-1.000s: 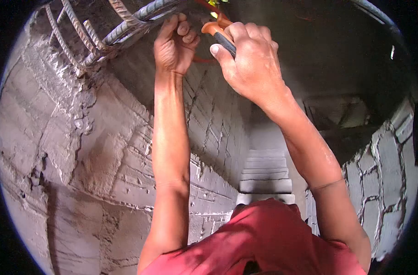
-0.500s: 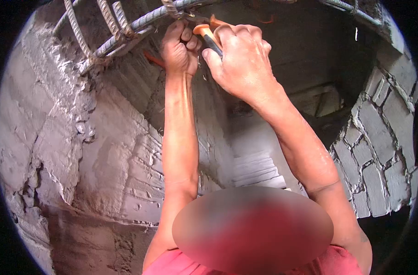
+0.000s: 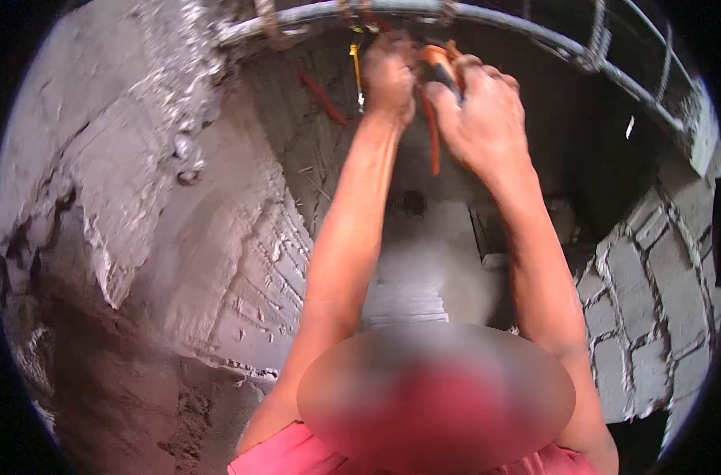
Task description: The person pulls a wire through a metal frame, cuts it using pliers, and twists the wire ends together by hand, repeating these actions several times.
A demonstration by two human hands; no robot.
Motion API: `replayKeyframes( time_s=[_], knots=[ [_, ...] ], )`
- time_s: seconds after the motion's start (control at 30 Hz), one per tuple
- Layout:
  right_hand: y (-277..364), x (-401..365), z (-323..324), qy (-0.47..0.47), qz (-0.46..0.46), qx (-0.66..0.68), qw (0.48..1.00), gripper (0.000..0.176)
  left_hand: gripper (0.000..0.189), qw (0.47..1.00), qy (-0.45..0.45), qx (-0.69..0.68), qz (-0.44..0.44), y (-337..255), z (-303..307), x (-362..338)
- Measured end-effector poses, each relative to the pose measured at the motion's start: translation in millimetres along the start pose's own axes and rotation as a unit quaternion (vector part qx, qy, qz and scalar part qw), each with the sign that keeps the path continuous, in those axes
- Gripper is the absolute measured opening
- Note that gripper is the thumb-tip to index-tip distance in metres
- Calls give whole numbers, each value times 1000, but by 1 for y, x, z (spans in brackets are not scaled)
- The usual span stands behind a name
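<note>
My right hand (image 3: 487, 111) is closed around pliers (image 3: 442, 67) with orange and black handles; their jaws are hard to make out. Just left of them, my left hand (image 3: 390, 79) is raised with curled, motion-blurred fingers, and what it may grip is hidden. Both hands are just below a steel reinforcing bar (image 3: 527, 36). A thin orange-red strip (image 3: 434, 138) hangs between the hands. Beside my left hand dangles a narrow yellow piece (image 3: 356, 71).
Rough plastered wall (image 3: 202, 206) rises at left, and a block wall (image 3: 645, 293) with thick mortar joints stands at right. Another red strip (image 3: 322, 97) lies against the surface behind. More rebar (image 3: 598, 36) crosses at upper right.
The view has shifted, and both hands now appear further right under the bar. The orange-red strip between them and the yellow piece have come into sight. The pliers stay in my right hand.
</note>
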State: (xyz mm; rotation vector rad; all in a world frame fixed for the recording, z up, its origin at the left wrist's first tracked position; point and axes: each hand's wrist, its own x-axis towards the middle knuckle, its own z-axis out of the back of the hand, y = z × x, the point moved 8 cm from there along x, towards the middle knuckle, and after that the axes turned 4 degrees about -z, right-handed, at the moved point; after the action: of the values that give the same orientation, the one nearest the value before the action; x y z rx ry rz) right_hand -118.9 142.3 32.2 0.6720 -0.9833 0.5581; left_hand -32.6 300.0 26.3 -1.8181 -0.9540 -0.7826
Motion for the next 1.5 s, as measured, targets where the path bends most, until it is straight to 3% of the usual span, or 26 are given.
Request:
replayKeyframes(
  time_s=[0.1, 0.23, 0.37, 0.5, 0.6, 0.67, 0.8, 0.9, 1.1, 1.17, 1.23, 1.27, 1.43, 1.5],
  knots=[
    [0, -3, 0, -35, 1, -27, 999, 40, 6, 998, -44, -8, 38, -2, -3, -4],
    [0, -5, -1, -42, -3, -21, 999, 31, 12, 999, -51, 6, 1, -2, -4, -4],
    [3, -1, 4, -8, -27, 22, 999, 28, 14, 999, -41, -15, 26, -1, -6, -6],
    [4, 4, 0, 36, -56, 27, 997, 31, 10, 998, -50, -34, -6, 0, -5, -6],
    [7, 5, 1, 11, -43, -3, 999, 30, 12, 997, -55, -53, -17, 0, -4, -5],
    [14, 4, 3, -31, 22, -34, 999, 29, 12, 997, -56, -58, -16, -1, -5, -5],
    [3, 6, -1, -22, 18, -46, 999, 28, 12, 997, -71, -14, -21, -5, -4, -6],
    [-10, 8, -4, -26, 53, -22, 998, 32, 12, 997, -72, 2, -4, -10, -4, -7],
    [-30, 11, 2, -89, 12, 59, 994, 52, 12, 998, -53, 0, 21, -7, -4, -6],
    [-46, 18, -12, -38, -5, 49, 998, 49, 14, 998, -44, 16, 29, -6, -3, -7],
    [-50, 23, -33, 91, -5, 91, 992, 38, 15, 999, -34, 29, 26, -9, -4, -8],
    [-52, 25, -35, 101, 18, 143, 984, 28, 15, 998, -38, 33, 29, -9, -2, -10],
    [-87, 43, -95, 178, -4, 342, 923, 24, 16, 996, -4, 85, 22, -24, -6, -11],
    [-96, 47, -120, 202, -3, 408, 890, 24, 20, 986, 8, 169, 12, -33, -2, -9]
  ],
)
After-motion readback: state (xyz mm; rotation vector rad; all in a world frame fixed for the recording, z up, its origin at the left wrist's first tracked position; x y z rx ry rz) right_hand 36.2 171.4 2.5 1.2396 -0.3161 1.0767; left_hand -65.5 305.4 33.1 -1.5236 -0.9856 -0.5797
